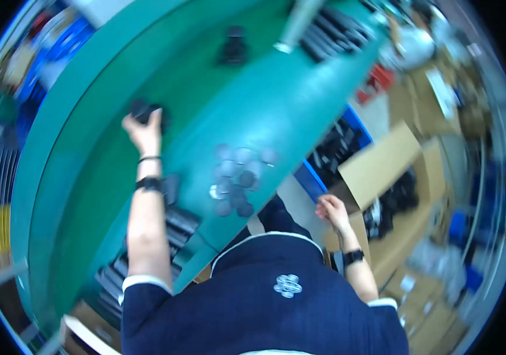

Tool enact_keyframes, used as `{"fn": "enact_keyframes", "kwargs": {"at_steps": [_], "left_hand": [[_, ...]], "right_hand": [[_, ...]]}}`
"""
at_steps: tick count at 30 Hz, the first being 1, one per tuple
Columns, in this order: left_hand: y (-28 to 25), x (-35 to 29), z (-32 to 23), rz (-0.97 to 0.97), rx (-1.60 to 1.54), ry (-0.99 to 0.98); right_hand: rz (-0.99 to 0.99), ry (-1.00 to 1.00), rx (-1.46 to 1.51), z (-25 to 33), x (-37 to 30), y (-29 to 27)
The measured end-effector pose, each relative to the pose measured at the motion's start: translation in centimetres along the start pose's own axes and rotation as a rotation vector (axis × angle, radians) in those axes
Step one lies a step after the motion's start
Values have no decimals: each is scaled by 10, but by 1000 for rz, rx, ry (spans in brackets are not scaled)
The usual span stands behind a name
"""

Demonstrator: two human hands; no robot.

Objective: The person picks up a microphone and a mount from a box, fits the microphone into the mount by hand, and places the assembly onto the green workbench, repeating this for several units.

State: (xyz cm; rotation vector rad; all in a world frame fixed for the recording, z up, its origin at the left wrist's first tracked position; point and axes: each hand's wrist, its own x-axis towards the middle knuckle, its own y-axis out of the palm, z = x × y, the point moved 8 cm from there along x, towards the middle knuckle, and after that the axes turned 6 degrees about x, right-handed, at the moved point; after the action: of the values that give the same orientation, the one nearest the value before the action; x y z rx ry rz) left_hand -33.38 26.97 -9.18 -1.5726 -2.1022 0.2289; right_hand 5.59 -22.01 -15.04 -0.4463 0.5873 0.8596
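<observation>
My left hand (144, 134) reaches over the green conveyor belt (102, 154) at the left, fingers closed around a black part with a rounded end (140, 109). Its exact kind is blurred. On the teal ledge (282, 100) beside the belt lies a loose cluster of dark and greyish round discs (247, 178), to the right of my left forearm. My right hand (332, 212) hangs lower right, by the flap of an open cardboard box (380, 168). Its fingers are curled in, with nothing visible in them.
Another black part (233, 47) sits farther along the belt. Long black pieces (336, 32) are stacked at the far ledge, more (179, 228) near my left elbow. A blue crate (356, 121) holding black parts stands right of the ledge. A person (412, 41) is at the far right.
</observation>
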Motion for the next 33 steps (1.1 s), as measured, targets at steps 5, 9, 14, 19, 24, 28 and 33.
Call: {"fn": "enact_keyframes", "kwargs": {"at_steps": [5,9,14,19,24,28,33], "left_hand": [[-15,-31,27,-150,166,-7],[2,-94,18,90,78,72],[87,-209,-62,695,-169,-310],[153,-288,-156,1002,-54,-172],[213,-361,-213,1224,10,-42],[262,-447,-266,1443,39,103],[292,-548,-354,1673,-10,591]], "right_hand": [[-264,-57,132,-29,-20,-126],[-700,81,245,-120,-30,-277],[-768,579,-586,-241,-21,-409],[-712,369,-484,-225,47,-405],[-520,-13,-633,-158,89,-364],[-450,-30,-746,-178,106,-378],[-592,-418,-763,-104,22,-395]]}}
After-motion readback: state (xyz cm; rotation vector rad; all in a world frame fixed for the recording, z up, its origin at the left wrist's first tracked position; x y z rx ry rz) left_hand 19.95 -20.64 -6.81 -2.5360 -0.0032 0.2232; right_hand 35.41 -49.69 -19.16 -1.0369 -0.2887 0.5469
